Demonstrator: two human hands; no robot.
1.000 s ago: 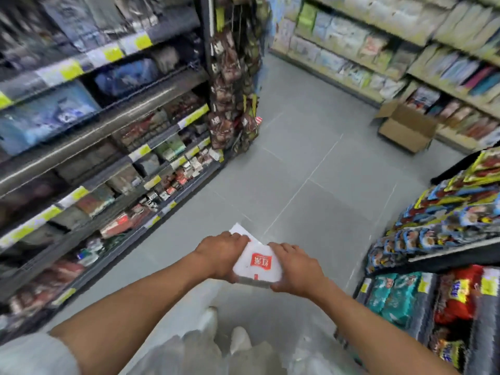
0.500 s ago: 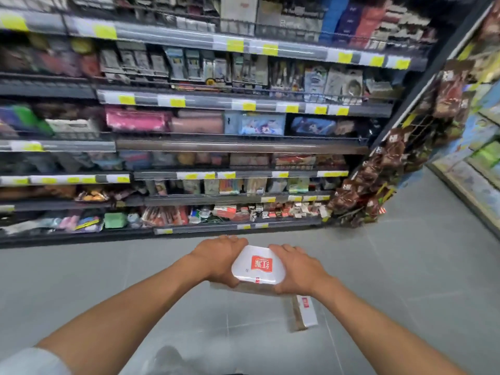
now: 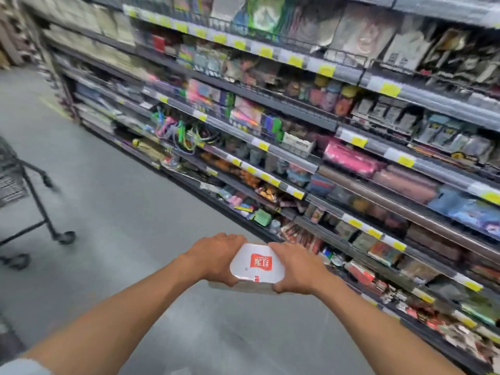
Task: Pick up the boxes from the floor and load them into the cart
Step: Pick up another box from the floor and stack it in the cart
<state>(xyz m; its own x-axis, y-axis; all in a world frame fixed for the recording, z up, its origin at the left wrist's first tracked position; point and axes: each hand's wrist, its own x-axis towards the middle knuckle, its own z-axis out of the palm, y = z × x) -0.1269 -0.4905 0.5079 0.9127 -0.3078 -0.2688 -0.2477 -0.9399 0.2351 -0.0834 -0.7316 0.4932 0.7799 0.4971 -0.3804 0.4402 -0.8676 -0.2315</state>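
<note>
Box [image 3: 257, 266]: white, with a red label on top; it was held in the air between both hands at mid-view, above the floor [image 3: 121, 185] and not in the cart.
Left hand [image 3: 216, 255]: clasped the box's left side, fingers curled over the far edge.
Right hand [image 3: 295, 266]: clasped the right side, fingers wrapped over the far edge and thumb at the near corner.
Under the box: a pale layer showed below the top face; I could not tell whether it was a second box.
Cart [image 3: 16, 171]: at the far left edge, a dark wire basket on a black frame with castors on the floor, well apart from the box.
Shelves [image 3: 297, 131]: ran along the right, stocked with packaged goods and yellow price tags; blurred.
Sleeve [image 3: 19, 368]: pale grey, on the left arm at the lower corner.
</note>
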